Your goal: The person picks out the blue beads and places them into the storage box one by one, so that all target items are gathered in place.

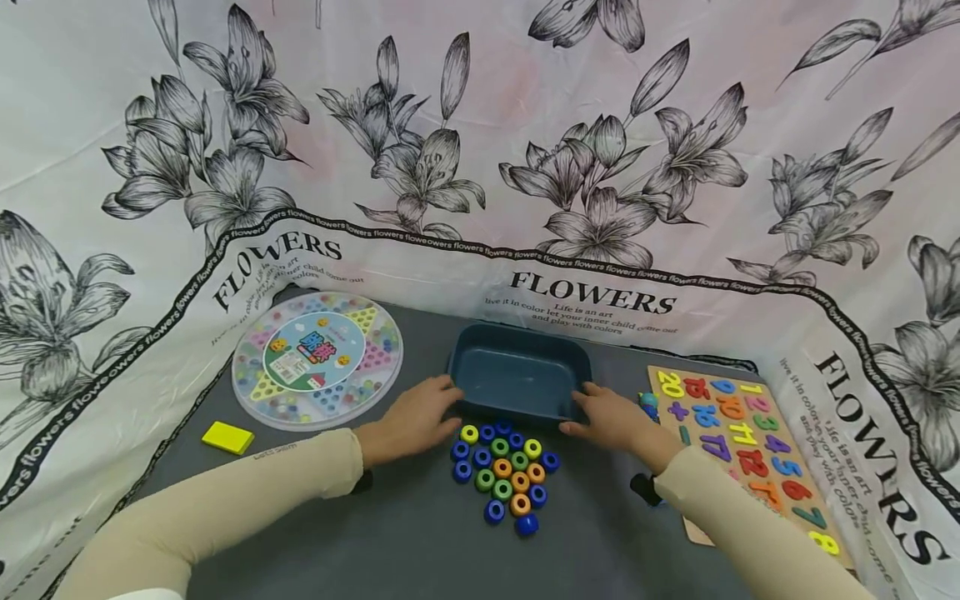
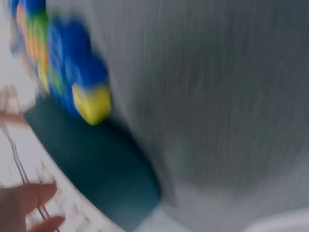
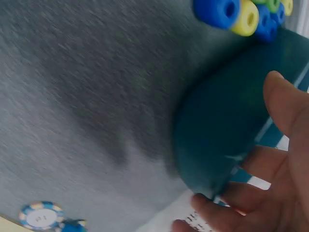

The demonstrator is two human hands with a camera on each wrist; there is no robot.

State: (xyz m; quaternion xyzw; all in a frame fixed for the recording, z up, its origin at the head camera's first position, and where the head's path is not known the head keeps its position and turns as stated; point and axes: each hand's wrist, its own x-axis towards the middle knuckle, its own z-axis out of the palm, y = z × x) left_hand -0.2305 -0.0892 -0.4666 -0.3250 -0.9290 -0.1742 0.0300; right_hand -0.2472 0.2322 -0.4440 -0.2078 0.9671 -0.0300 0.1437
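Observation:
A dark blue rectangular tray [image 1: 517, 379] stands at the back of the grey table. My left hand [image 1: 412, 419] is at its left end, fingers apart and reaching toward the rim. In the blurred left wrist view, thumb and finger show a gap to the tray [image 2: 96, 164]. At the right end, my right hand [image 1: 611, 419] has its fingertips over the rim and its thumb by the front corner. The right wrist view shows those fingers [image 3: 263, 162] spread loosely along the tray [image 3: 222, 111]. Several blue, green, orange and yellow beads [image 1: 501, 468] lie grouped in front of the tray.
A round game board box [image 1: 315, 358] with a clear lid lies at the left, a yellow block [image 1: 228, 437] before it. On the right is a wooden number board [image 1: 750, 450], with a small blue figure [image 1: 648, 405] beside it. Flower-printed cloth [image 1: 480, 167] surrounds the table.

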